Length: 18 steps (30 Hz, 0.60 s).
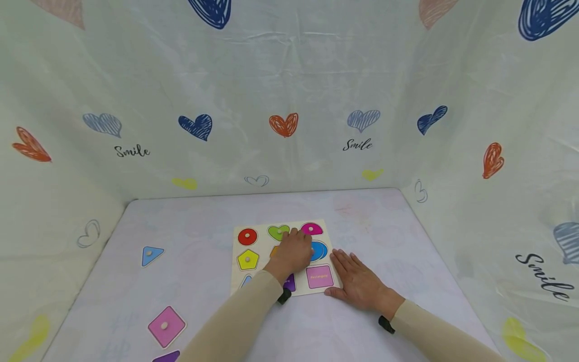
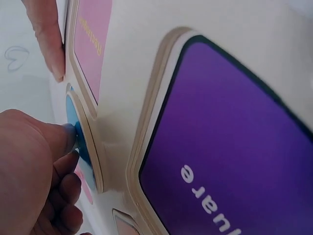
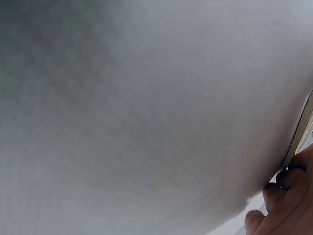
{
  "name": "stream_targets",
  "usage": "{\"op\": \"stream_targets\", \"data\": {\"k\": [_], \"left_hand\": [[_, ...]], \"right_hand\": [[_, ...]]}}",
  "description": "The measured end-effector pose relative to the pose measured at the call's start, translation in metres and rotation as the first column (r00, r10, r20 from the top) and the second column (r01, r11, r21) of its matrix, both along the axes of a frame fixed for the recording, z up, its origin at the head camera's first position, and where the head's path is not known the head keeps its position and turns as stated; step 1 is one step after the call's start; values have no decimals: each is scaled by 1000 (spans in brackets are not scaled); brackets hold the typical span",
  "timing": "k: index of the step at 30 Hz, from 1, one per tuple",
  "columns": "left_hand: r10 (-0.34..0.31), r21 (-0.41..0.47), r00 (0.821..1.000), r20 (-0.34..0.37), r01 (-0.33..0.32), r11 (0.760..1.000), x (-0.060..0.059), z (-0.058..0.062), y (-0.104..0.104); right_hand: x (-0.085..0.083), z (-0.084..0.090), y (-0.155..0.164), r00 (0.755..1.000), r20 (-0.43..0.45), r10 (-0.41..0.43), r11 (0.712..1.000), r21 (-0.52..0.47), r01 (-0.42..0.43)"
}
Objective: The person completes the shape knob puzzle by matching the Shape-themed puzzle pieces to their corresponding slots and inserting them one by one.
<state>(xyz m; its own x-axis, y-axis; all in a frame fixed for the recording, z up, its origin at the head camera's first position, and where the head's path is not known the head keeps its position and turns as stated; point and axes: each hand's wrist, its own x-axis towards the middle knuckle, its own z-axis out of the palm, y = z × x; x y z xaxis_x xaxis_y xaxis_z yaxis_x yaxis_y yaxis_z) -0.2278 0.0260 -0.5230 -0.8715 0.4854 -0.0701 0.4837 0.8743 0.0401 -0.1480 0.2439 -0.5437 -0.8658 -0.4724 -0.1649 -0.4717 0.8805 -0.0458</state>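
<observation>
A wooden shape-puzzle board [image 1: 262,245] lies on the table. My left hand [image 1: 295,251] is over its middle with the fingers curled, and in the left wrist view those fingers [image 2: 68,142] grip the blue round piece [image 2: 72,115] at its edge. The blue piece [image 1: 321,250] shows just right of the hand. My right hand [image 1: 357,281] lies flat on the table against the board's right edge, by the pink rectangle recess [image 1: 319,277]. The purple square recess [image 2: 230,147] shows its printed label. In the right wrist view only the fingertips [image 3: 286,200] and the board's edge [image 3: 299,137] show.
On the board sit a red circle [image 1: 247,236], a green heart [image 1: 276,232], a magenta half-circle [image 1: 312,229] and a yellow pentagon [image 1: 248,259]. Loose at the left lie a blue triangle [image 1: 151,255], a pink square [image 1: 166,326] and a purple piece [image 1: 168,357]. Cloth walls enclose the table.
</observation>
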Motion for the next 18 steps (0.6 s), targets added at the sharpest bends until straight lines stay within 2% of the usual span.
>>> {"op": "stream_targets", "data": {"k": [18], "left_hand": [[-3, 15, 1000, -18, 3, 1000, -1, 2, 9]], "right_hand": [[0, 1, 0, 1000, -2, 7, 1000, -24, -7]]}}
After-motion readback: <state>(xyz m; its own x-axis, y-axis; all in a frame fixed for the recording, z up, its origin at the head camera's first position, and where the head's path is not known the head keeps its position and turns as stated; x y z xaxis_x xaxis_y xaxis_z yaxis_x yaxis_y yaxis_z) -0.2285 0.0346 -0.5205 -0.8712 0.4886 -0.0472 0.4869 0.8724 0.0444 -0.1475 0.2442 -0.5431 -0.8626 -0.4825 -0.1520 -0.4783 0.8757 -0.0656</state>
